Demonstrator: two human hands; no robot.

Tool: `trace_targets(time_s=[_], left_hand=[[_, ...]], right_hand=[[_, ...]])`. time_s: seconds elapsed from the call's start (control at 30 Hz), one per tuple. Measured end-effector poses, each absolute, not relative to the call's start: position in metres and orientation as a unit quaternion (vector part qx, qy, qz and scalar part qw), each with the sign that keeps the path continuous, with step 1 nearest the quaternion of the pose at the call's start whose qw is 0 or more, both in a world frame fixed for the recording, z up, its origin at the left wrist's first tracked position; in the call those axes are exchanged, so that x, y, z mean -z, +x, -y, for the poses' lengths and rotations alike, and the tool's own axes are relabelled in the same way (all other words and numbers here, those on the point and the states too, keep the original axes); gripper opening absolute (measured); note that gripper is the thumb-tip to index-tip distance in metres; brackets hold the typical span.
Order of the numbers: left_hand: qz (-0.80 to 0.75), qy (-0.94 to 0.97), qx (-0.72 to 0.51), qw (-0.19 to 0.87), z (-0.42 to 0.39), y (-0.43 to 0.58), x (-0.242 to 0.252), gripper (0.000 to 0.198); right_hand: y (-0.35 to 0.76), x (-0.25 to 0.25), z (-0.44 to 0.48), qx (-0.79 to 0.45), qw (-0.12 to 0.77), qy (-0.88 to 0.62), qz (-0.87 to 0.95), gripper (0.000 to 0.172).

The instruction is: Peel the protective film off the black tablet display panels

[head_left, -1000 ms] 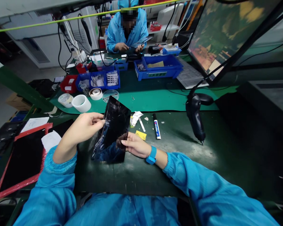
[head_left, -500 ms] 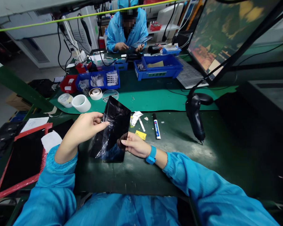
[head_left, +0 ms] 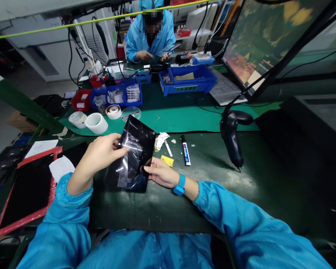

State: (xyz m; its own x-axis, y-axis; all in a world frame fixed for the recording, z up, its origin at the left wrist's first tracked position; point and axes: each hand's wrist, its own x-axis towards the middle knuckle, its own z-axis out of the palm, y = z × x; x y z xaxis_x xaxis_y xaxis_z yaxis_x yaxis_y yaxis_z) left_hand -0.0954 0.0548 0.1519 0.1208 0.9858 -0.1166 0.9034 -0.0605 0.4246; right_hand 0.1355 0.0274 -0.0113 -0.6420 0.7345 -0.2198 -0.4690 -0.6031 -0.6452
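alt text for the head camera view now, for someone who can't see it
Two bare hands hold a glossy black panel over a dark workbench, the left hand at its left edge and the right hand at its lower right edge. A capped marker lies to the right; across the bench, a co-worker in blue holds a flat device.
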Motion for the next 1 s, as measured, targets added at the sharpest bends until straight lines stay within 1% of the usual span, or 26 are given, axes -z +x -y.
trace_targets(time_s=[0.2,0.33,0.6,0.83,1.0], left_hand=[[-0.661,0.731,-0.053,0.161,-0.0552,-0.0911,-0.1557,0.047],[-0.66,0.733,-0.038,0.161,-0.0552,-0.0899,-0.1578,0.045],[-0.643,0.746,-0.037,0.168,-0.0538,-0.0891,-0.1609,0.044],[-0.629,0.76,-0.025,0.16,-0.0539,-0.0899,-0.1607,0.046],[-0.626,0.762,-0.006,0.163,-0.0552,-0.0919,-0.1586,0.053]], right_hand=[[0.1356,0.0124,-0.028,-0.862,0.345,-0.238,0.284,0.044],[0.1358,0.0124,-0.0276,-0.862,0.344,-0.237,0.289,0.045],[0.1361,0.0151,-0.0283,-0.862,0.346,-0.232,0.29,0.042],[0.1364,0.0133,-0.0276,-0.862,0.345,-0.233,0.29,0.043],[0.1367,0.0128,-0.0278,-0.863,0.344,-0.232,0.289,0.043]])
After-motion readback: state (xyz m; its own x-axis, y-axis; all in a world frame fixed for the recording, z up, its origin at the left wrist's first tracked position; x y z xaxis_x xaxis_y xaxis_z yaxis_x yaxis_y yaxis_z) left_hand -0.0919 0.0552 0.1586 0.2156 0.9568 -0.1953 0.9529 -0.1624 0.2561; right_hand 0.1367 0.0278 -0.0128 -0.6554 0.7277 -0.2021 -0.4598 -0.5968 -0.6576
